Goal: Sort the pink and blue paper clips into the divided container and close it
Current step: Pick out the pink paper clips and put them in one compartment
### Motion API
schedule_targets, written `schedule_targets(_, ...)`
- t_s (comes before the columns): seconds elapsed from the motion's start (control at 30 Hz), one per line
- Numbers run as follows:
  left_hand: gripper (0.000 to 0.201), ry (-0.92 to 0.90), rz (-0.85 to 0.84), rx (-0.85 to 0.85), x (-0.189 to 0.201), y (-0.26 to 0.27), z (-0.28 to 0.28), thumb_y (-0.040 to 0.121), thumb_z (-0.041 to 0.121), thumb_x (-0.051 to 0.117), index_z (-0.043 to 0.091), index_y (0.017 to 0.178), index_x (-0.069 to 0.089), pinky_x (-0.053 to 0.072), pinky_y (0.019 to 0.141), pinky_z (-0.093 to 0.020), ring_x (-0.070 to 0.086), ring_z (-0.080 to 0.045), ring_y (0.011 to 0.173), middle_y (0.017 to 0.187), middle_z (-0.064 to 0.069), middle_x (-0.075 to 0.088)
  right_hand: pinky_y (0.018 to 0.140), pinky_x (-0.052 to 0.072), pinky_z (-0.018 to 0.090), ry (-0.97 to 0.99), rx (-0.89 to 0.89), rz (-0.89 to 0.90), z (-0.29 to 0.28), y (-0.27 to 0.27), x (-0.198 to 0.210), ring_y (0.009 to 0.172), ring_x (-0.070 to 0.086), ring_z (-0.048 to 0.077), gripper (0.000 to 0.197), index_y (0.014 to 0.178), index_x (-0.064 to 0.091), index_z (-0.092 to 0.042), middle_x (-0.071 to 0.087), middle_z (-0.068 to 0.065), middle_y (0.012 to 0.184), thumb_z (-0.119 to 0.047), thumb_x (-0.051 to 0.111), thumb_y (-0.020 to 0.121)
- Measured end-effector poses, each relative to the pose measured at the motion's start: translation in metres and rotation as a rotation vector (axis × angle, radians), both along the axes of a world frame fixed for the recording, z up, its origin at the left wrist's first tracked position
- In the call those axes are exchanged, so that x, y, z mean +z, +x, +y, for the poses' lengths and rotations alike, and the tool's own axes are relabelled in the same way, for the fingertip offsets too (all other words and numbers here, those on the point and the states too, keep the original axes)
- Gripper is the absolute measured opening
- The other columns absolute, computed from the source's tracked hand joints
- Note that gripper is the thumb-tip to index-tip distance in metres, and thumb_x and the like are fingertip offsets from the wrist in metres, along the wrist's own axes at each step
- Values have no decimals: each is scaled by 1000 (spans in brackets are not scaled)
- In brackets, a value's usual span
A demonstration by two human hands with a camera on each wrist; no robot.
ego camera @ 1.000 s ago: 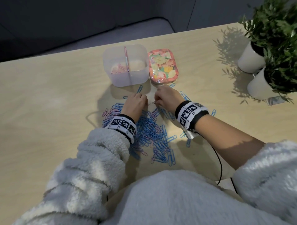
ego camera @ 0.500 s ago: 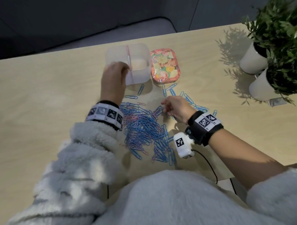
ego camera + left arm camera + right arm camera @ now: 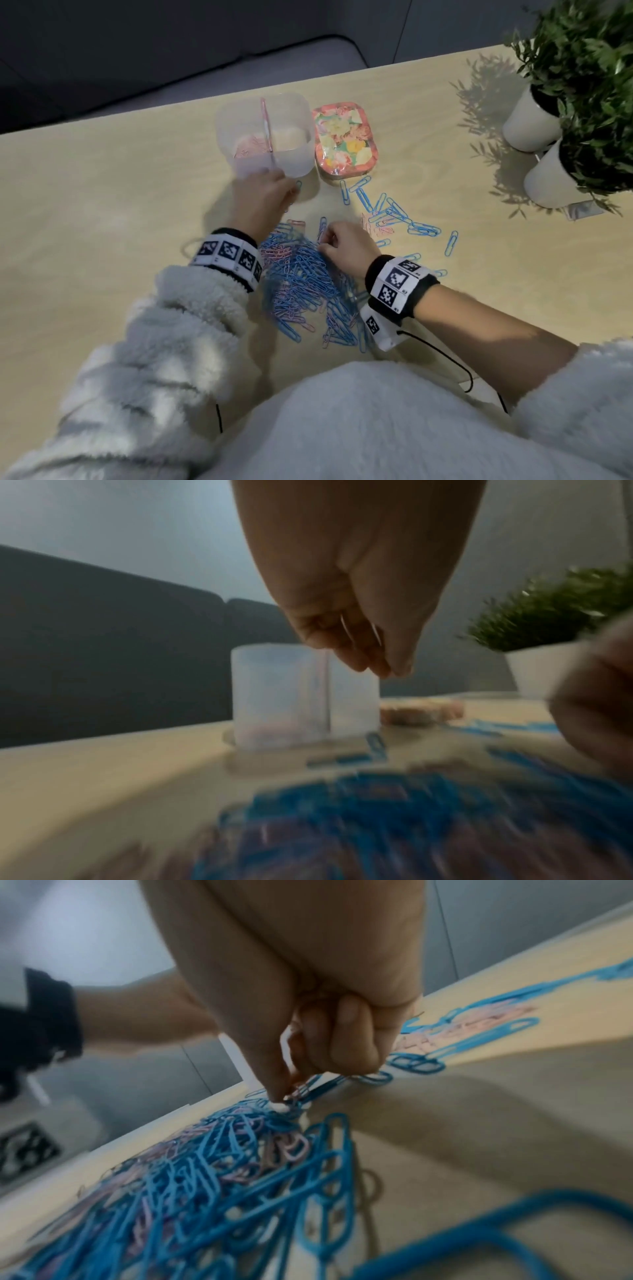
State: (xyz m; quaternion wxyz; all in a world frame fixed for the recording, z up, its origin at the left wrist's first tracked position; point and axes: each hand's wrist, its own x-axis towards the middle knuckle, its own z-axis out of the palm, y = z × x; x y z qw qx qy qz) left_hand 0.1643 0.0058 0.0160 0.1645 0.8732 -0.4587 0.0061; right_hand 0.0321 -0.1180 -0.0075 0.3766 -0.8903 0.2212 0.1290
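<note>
The clear divided container (image 3: 293,161) stands open at the far middle, with pink clips in its left half beside the pink divider (image 3: 266,130). Its floral lid (image 3: 346,138) lies to its right. My left hand (image 3: 287,197) hangs just in front of the container (image 3: 281,691), its fingers (image 3: 356,658) bunched downward with thin pale wire loops among them. My right hand (image 3: 323,245) is at the far edge of the mixed pile of blue and pink clips (image 3: 301,284) and pinches a pink clip (image 3: 298,1091) off the pile (image 3: 205,1164).
Loose blue clips (image 3: 394,212) lie scattered right of the pile, below the lid. Two white potted plants (image 3: 529,123) (image 3: 551,181) stand at the table's right edge. A dark sofa sits beyond the far edge. A cable (image 3: 445,356) trails from my right wrist.
My left hand went from the pile up over the container's left half and has drawn back to just in front of it. My right hand moved left onto the pile.
</note>
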Motion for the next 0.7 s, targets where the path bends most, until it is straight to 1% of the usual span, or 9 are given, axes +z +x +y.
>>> schedule_targets(0.1,14,106,97,15,-25,-11,2,85,15,60,6,94,67,49,76,-43,58,-33,93,96,-14,65,65,37,22,135,-30,-63,-7,-4,3,67,52,7,10,79,64,-8,59,-1,75,-16,63,84)
schedule_targets(0.2,14,149,128,55,-30,-16,-2,87,13,55,5,93,65,48,77,-42,56,-32,95,98,-14,61,46,35,7,296,-76,-88,-22,-13,11,43,47,-6,12,73,59,-9,51,-5,59,-10,64,85)
schedule_targets(0.37,12,206,198,63,-26,-18,-6,88,7,52,1,94,59,45,81,-43,54,-32,97,101,-18,60,37,35,14,681,-445,-73,-57,-32,9,38,46,5,22,73,56,-11,54,4,54,5,51,87)
schedule_targets(0.43,11,116,320,129,-20,-21,-7,89,5,50,1,98,56,47,80,-42,56,-31,91,100,-17,62,36,32,14,808,-657,-118,-74,-36,9,36,46,7,26,81,56,-7,50,6,58,10,38,88)
schedule_targets(0.5,17,-44,515,210,-10,-26,-12,92,6,48,1,108,54,48,76,-29,58,-23,84,97,-14,62,38,31,12,923,-785,-108,-90,-42,12,34,42,10,30,81,54,-5,41,6,60,4,26,86)
schedule_targets(0.53,19,-101,644,263,-5,-28,-15,94,6,44,2,111,53,47,68,-18,59,-13,76,91,-9,61,39,31,12,977,-818,-89,-96,-44,13,35,39,11,29,77,52,-6,38,5,60,-1,24,85)
schedule_targets(0.6,20,-167,939,391,-1,-32,-24,96,4,36,6,103,55,41,45,-8,56,3,50,63,5,62,37,26,11,949,-835,-51,-102,-47,11,35,33,11,27,66,48,-11,37,4,58,-13,30,86)
schedule_targets(0.67,22,-241,1154,542,-2,-34,-33,94,7,35,10,80,52,38,41,-18,51,-6,40,37,6,53,37,27,13,633,-750,-68,-100,-48,4,34,34,9,30,59,48,-14,40,5,57,-18,47,88)
schedule_targets(0.7,24,-264,1179,586,-3,-35,-36,93,11,38,12,71,48,36,47,-22,49,-13,45,37,3,51,43,35,18,417,-662,-78,-98,-48,0,40,41,9,31,56,50,-17,45,6,58,-19,55,87)
